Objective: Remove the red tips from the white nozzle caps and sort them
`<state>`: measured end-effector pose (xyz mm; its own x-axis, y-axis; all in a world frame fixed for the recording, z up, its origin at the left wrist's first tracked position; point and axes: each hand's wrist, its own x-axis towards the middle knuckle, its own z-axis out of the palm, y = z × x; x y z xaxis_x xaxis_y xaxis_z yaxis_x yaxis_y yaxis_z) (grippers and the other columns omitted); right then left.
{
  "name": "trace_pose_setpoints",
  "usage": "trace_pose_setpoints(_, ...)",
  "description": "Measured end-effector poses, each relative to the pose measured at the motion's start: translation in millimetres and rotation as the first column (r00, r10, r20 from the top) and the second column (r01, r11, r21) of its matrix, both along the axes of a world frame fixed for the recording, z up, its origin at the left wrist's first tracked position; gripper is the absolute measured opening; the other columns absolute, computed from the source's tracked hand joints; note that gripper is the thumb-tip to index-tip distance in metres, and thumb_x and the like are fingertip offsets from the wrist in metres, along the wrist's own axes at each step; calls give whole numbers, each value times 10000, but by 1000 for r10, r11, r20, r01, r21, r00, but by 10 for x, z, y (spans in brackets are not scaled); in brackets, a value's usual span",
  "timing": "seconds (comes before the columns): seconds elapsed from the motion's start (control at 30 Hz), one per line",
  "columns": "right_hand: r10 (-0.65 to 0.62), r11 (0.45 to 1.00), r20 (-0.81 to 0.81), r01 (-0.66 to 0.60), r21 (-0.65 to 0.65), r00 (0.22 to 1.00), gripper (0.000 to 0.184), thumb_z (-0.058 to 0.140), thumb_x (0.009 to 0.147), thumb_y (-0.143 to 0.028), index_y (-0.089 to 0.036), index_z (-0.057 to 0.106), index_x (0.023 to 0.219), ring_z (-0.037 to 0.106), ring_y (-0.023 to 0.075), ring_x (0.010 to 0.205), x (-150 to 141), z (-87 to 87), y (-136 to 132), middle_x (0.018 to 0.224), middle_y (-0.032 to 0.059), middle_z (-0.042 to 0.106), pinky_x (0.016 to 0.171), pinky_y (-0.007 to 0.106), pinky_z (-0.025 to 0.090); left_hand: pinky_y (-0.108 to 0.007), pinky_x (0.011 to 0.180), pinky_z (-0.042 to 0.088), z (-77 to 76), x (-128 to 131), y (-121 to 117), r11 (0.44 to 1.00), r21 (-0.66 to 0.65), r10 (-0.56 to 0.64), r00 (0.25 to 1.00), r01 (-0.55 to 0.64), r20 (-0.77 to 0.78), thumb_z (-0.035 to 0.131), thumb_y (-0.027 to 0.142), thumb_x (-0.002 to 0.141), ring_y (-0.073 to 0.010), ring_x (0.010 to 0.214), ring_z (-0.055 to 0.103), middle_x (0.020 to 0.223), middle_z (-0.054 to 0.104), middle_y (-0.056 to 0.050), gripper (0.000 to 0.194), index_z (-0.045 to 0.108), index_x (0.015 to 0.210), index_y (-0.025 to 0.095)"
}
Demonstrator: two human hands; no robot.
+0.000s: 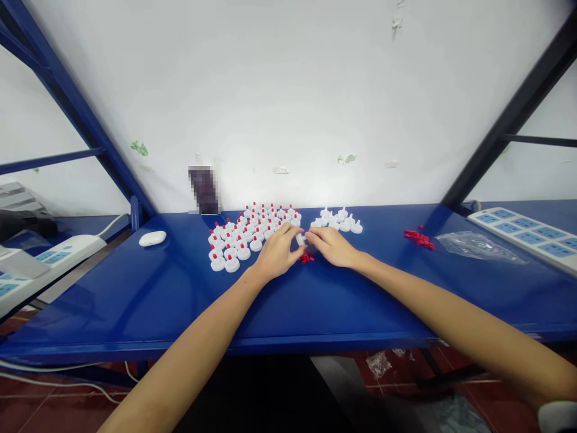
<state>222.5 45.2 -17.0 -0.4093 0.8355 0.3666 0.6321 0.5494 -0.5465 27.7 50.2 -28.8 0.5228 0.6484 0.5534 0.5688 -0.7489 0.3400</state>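
My left hand (276, 252) and my right hand (331, 245) meet over the middle of the blue table (180, 300), both pinching one small white cap (300, 239) between their fingertips. Just below the hands lies a little heap of red plugs (307, 258). To the left and behind the hands stand several white caps with red plugs (246, 234) in rows. Behind my right hand sits a smaller cluster of plain white caps (338, 221).
More red plugs (419, 238) lie at the right beside a clear plastic bag (478, 245). White power strips (523, 231) rest at the right and another power strip (54, 255) at the left. A white oval object (152, 238) sits left. Blue shelf posts (76, 108) flank the wall.
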Motion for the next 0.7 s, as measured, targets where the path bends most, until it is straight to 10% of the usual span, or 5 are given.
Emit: trace_pose_setpoints(0.7,5,956,-563,-169,-239,826,457,536,843,-566,-204,448,578,310,105,524,-165,106,-112,511,-59,305,504,263,226,-301,655,423,165,69,-156,996,16,86,995,-85,-51,526,386,922,-176,718,592,812,634,-19,188,573,964,209)
